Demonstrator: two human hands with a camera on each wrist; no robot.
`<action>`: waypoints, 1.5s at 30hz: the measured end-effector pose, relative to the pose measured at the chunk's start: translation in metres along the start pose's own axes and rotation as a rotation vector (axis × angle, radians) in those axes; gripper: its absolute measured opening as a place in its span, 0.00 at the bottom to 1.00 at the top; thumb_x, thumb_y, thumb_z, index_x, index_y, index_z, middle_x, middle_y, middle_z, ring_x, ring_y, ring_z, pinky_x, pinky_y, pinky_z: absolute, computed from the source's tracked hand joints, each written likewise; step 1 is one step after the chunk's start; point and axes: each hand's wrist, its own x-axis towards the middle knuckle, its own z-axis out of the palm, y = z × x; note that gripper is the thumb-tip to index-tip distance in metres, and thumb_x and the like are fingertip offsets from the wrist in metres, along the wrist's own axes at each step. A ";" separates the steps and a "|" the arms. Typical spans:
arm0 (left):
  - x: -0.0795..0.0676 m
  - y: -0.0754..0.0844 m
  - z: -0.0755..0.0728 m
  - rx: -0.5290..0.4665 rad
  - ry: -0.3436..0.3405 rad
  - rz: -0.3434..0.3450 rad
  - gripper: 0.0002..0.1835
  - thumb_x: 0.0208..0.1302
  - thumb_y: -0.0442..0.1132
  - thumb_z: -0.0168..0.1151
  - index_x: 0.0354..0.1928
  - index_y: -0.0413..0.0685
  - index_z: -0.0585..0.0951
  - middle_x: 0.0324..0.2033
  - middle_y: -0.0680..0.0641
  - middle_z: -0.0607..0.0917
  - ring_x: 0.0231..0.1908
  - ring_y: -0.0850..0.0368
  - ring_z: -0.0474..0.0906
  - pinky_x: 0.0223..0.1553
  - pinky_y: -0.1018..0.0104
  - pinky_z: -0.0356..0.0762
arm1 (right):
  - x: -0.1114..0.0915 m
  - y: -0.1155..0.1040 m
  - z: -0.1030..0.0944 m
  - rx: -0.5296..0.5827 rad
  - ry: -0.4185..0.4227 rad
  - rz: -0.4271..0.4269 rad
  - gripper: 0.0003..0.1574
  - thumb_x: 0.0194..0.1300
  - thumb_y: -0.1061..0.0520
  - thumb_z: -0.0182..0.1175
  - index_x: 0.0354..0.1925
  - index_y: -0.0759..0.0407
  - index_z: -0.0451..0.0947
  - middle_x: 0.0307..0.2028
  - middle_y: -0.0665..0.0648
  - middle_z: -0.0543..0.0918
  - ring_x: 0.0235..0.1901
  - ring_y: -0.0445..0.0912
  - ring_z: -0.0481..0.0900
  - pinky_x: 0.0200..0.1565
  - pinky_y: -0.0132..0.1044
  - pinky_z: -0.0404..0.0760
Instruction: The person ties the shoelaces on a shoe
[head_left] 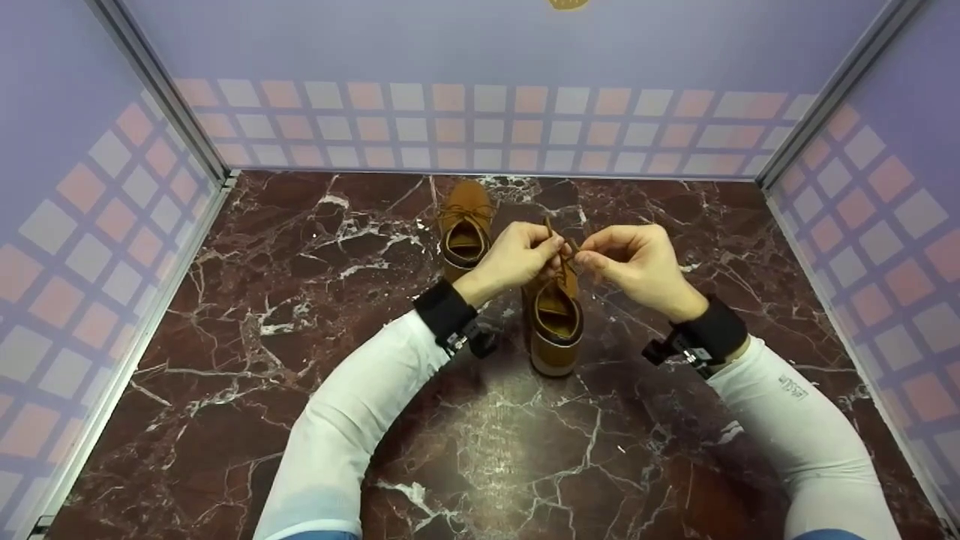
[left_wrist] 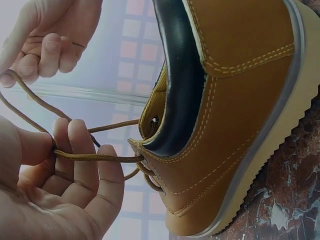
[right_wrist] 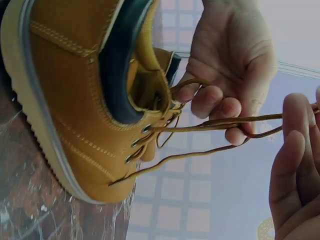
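A tan lace-up shoe point(head_left: 556, 357) with a dark padded collar stands on the floor, heel toward me. Above its tongue, my left hand point(head_left: 517, 256) pinches the brown shoelace point(left_wrist: 100, 158) between thumb and fingers. My right hand point(head_left: 637, 266), just to the right, pinches another stretch of lace at its fingertips. In the left wrist view, a loop of lace spans from the left thumb up to the right hand point(left_wrist: 55, 42). Seen from the right wrist, strands run taut from the eyelets past the left fingers to the right hand point(right_wrist: 300, 170), while one lace end hangs down by the shoe's side.
A second tan shoe point(head_left: 469, 196), its laces in a bow, stands to the left and slightly farther off. Both are on a dark red marbled surface point(head_left: 315, 300). Purple panels with pink and white squares point(head_left: 487, 124) enclose the back and both sides.
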 end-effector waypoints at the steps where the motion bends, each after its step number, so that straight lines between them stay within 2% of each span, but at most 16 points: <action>1: 0.000 0.000 0.000 0.003 0.002 -0.001 0.16 0.88 0.37 0.59 0.47 0.32 0.91 0.23 0.57 0.85 0.22 0.66 0.82 0.25 0.75 0.77 | -0.001 0.001 0.001 -0.021 -0.008 -0.004 0.01 0.69 0.74 0.73 0.38 0.76 0.90 0.28 0.53 0.94 0.20 0.33 0.86 0.25 0.26 0.85; 6: -0.001 -0.002 -0.001 0.024 0.016 0.016 0.16 0.87 0.38 0.59 0.41 0.36 0.90 0.22 0.58 0.85 0.22 0.66 0.82 0.26 0.76 0.77 | -0.004 0.010 0.006 -0.100 -0.070 0.003 0.01 0.68 0.70 0.76 0.37 0.69 0.93 0.29 0.64 0.94 0.23 0.31 0.86 0.27 0.23 0.84; 11: -0.001 -0.004 -0.001 0.015 0.009 0.021 0.17 0.88 0.38 0.59 0.42 0.34 0.90 0.22 0.58 0.85 0.23 0.67 0.82 0.29 0.74 0.80 | -0.007 0.021 0.008 -0.125 -0.159 0.086 0.03 0.72 0.65 0.76 0.39 0.66 0.94 0.32 0.65 0.95 0.26 0.33 0.90 0.30 0.24 0.86; 13: -0.002 -0.005 -0.001 0.001 0.004 0.011 0.17 0.88 0.38 0.59 0.45 0.33 0.91 0.23 0.57 0.85 0.23 0.66 0.82 0.29 0.73 0.81 | -0.007 0.025 0.005 -0.120 -0.171 0.127 0.03 0.73 0.67 0.73 0.41 0.66 0.94 0.33 0.63 0.95 0.26 0.35 0.89 0.30 0.25 0.87; 16: -0.002 -0.004 -0.001 -0.013 0.010 -0.015 0.16 0.88 0.39 0.59 0.47 0.34 0.91 0.24 0.56 0.86 0.24 0.66 0.83 0.29 0.71 0.83 | -0.005 0.029 -0.002 -0.045 -0.161 0.206 0.14 0.73 0.71 0.59 0.46 0.72 0.91 0.31 0.58 0.94 0.23 0.38 0.88 0.27 0.29 0.87; 19: -0.003 -0.003 0.000 -0.019 0.011 -0.040 0.16 0.87 0.40 0.60 0.47 0.35 0.91 0.25 0.56 0.86 0.24 0.66 0.83 0.29 0.70 0.84 | -0.001 0.035 -0.011 0.050 -0.114 0.315 0.24 0.69 0.71 0.47 0.51 0.78 0.86 0.28 0.54 0.93 0.21 0.42 0.89 0.22 0.32 0.85; 21: -0.003 -0.003 0.000 -0.029 0.006 -0.044 0.15 0.87 0.39 0.60 0.48 0.34 0.91 0.25 0.56 0.86 0.24 0.65 0.83 0.29 0.70 0.84 | 0.002 0.040 -0.016 0.066 -0.077 0.389 0.25 0.71 0.69 0.44 0.52 0.80 0.85 0.27 0.52 0.93 0.20 0.45 0.89 0.21 0.33 0.84; 24: -0.004 -0.004 0.001 -0.040 -0.003 -0.041 0.15 0.87 0.38 0.60 0.49 0.32 0.91 0.24 0.56 0.86 0.24 0.65 0.83 0.29 0.71 0.83 | 0.009 0.047 -0.017 -0.011 -0.049 0.498 0.22 0.80 0.63 0.50 0.49 0.78 0.86 0.24 0.51 0.92 0.18 0.44 0.88 0.20 0.31 0.82; 26: -0.004 -0.004 0.001 -0.037 -0.001 -0.036 0.15 0.87 0.37 0.59 0.49 0.32 0.90 0.24 0.56 0.86 0.23 0.65 0.83 0.28 0.72 0.83 | 0.014 0.051 -0.015 -0.087 -0.079 0.553 0.22 0.82 0.58 0.57 0.44 0.77 0.87 0.21 0.49 0.90 0.17 0.41 0.87 0.19 0.28 0.81; 29: -0.005 -0.004 0.001 -0.021 0.007 -0.031 0.15 0.87 0.37 0.60 0.46 0.33 0.90 0.23 0.57 0.85 0.23 0.66 0.83 0.28 0.71 0.84 | 0.021 0.054 -0.009 -0.152 -0.180 0.625 0.23 0.80 0.53 0.65 0.38 0.73 0.89 0.17 0.48 0.88 0.15 0.38 0.85 0.19 0.27 0.80; 33: -0.006 -0.005 0.003 0.002 -0.010 -0.017 0.15 0.87 0.38 0.59 0.44 0.35 0.90 0.24 0.58 0.85 0.24 0.66 0.84 0.31 0.68 0.85 | 0.026 0.058 -0.004 -0.151 -0.329 0.681 0.21 0.77 0.51 0.68 0.34 0.69 0.91 0.15 0.47 0.86 0.16 0.38 0.85 0.20 0.28 0.81; 37: -0.007 -0.006 0.005 0.026 -0.040 -0.003 0.16 0.87 0.38 0.59 0.43 0.36 0.90 0.24 0.57 0.86 0.26 0.65 0.84 0.33 0.66 0.86 | 0.028 0.060 -0.003 -0.149 -0.404 0.683 0.19 0.75 0.54 0.70 0.33 0.70 0.91 0.14 0.48 0.86 0.16 0.38 0.85 0.19 0.27 0.79; 42: -0.008 -0.009 0.005 0.034 -0.034 0.005 0.16 0.87 0.37 0.59 0.41 0.36 0.90 0.24 0.57 0.85 0.26 0.64 0.85 0.32 0.69 0.84 | 0.029 0.059 0.001 -0.184 -0.399 0.635 0.16 0.71 0.58 0.71 0.31 0.70 0.91 0.15 0.50 0.86 0.14 0.37 0.82 0.19 0.29 0.80; 45: -0.008 -0.010 0.006 0.031 -0.026 0.013 0.15 0.87 0.37 0.60 0.42 0.36 0.90 0.24 0.58 0.86 0.26 0.65 0.84 0.32 0.72 0.83 | 0.027 0.058 0.004 -0.194 -0.370 0.642 0.15 0.72 0.57 0.69 0.33 0.69 0.91 0.16 0.50 0.87 0.15 0.37 0.83 0.21 0.29 0.82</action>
